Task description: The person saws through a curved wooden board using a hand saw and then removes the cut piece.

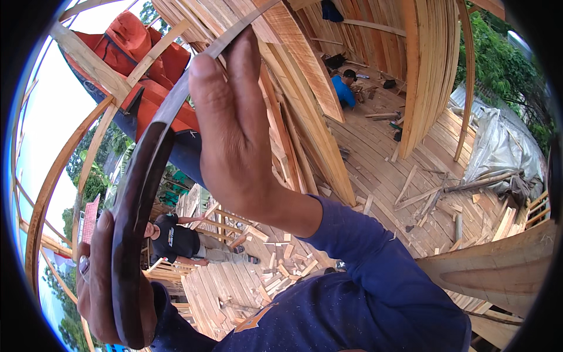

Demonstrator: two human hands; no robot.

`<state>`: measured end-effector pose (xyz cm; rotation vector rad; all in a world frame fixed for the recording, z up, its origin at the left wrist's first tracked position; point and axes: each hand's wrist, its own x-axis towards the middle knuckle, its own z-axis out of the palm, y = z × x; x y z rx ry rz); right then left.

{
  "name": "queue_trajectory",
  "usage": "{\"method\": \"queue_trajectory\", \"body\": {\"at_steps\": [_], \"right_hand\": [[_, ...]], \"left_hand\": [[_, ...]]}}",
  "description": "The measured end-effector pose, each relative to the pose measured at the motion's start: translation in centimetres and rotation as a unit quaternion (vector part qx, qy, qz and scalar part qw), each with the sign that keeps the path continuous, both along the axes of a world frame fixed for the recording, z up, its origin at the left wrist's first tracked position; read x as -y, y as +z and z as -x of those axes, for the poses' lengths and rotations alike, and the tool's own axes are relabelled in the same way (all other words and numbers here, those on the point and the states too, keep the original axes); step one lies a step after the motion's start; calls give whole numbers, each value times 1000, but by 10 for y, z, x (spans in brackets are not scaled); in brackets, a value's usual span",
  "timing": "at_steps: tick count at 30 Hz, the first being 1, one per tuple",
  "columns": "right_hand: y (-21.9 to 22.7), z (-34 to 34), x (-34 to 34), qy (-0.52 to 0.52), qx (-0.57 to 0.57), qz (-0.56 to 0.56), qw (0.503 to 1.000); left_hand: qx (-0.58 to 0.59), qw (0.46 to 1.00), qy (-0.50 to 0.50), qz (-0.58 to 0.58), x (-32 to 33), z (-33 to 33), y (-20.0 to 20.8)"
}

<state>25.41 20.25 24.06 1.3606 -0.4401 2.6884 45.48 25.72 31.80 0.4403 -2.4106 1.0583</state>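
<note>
A machete [183,88] with a long grey metal blade and a dark brown, curved handle is held up close before me, slanting from lower left to upper right. My left hand [97,287] is wrapped round the handle, and a ring shows on one finger. Higher up, my right hand [237,129] has its thumb and fingers closed against the blade. The far end of the blade runs past the top edge of the picture. Dark blue sleeves cover both of my arms.
Timber ribs [44,205] and planking [311,88] rise around me. Wood offcuts [287,267] litter the plank floor [375,170]. Red cloth [146,58] hangs at upper left. One person in black [182,237] is below; another in blue [343,88] crouches farther off. A silver tarp [504,144] lies right.
</note>
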Motion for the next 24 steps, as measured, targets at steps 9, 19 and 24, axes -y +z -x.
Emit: {"method": "queue_trajectory", "body": {"at_steps": [9, 19, 24], "right_hand": [[-4, 41, 15, 60, 63, 30, 996], [6, 28, 1, 136, 39, -13, 990], [-4, -12, 1, 20, -21, 35, 999]], "left_hand": [[-56, 992, -108, -17, 21, 57, -25], [-88, 992, -66, -57, 31, 36, -25], [-23, 1000, -3, -4, -4, 17, -1]]}}
